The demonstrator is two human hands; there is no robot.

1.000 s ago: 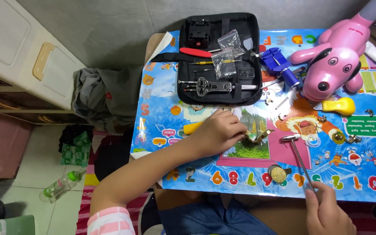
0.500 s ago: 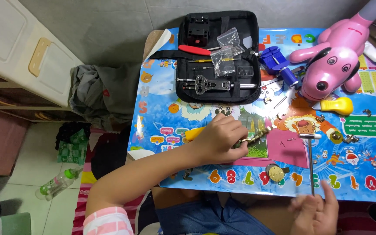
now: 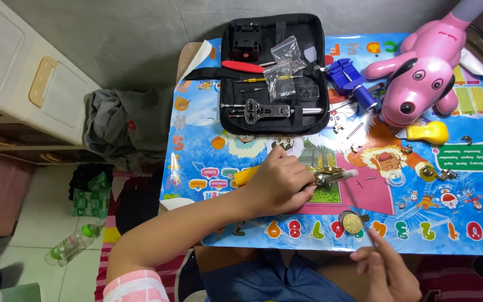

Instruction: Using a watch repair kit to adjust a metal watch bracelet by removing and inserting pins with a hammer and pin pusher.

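Two hands, left hand (image 3: pixel 278 182) fingers (curled) gripping yellow-handled tool (image 3: pixel 247 175)

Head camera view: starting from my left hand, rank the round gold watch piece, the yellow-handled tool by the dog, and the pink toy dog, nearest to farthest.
From the left hand:
1. Round gold watch piece, lower right, near the mat's front edge.
2. Yellow-handled tool, farther right, below the dog.
3. Pink toy dog, far upper right.

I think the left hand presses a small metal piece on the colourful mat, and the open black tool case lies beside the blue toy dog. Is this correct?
Not quite: the toy dog is pink, not blue, as the head view shows. The rest holds: the left hand presses a small metal piece on the colourful mat, and the open black tool case lies beside the dog.
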